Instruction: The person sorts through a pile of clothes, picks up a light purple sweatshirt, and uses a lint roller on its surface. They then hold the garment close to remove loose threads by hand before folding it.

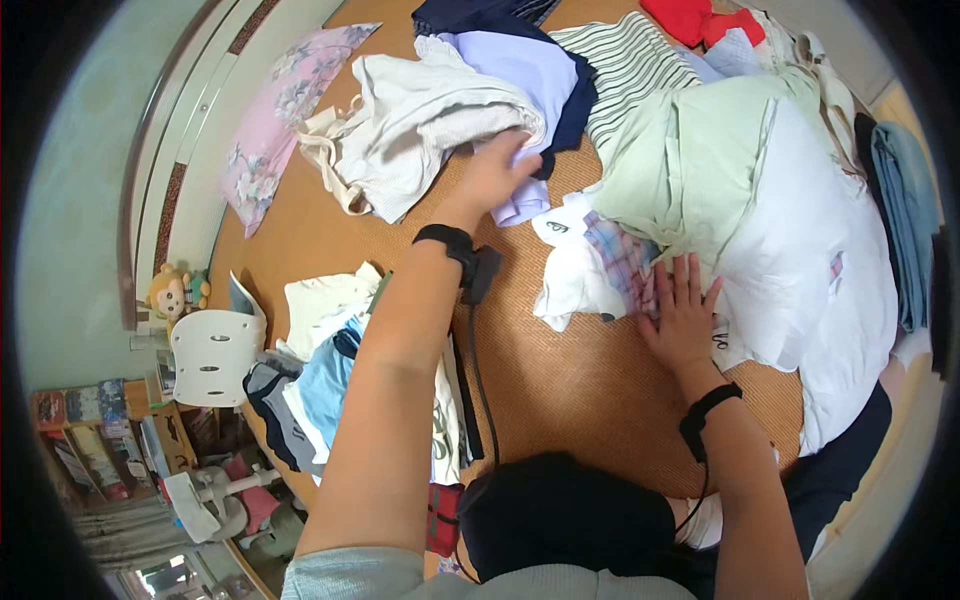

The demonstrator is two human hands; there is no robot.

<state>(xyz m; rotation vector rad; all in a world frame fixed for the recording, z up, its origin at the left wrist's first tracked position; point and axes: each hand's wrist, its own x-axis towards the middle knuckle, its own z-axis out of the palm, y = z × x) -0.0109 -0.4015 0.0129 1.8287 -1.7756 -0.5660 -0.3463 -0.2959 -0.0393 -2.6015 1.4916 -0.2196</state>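
Note:
My left hand [497, 178] reaches into a loose cream garment [400, 110] with long straps. Its fingers close on the garment's right edge, partly covered by the folds. Beneath and beside lies a lavender top [520, 70], with dark navy cloth [572, 115] under it. My right hand [682, 318] rests flat, fingers spread, at the edge of the pile. Its fingers touch a pink-and-blue plaid cloth [618, 255] and a pale green garment [690, 160]. A small white garment [575, 280] lies left of this hand.
Clothes lie on a brown woven mat [570, 400]. White garments [800, 250] and a striped top [630, 65] spread right. A folded stack [330, 370] sits left. Beyond are a floral pillow [285, 120], white chair [218, 355] and bookshelf [100, 440]. Cables hang from both wristbands.

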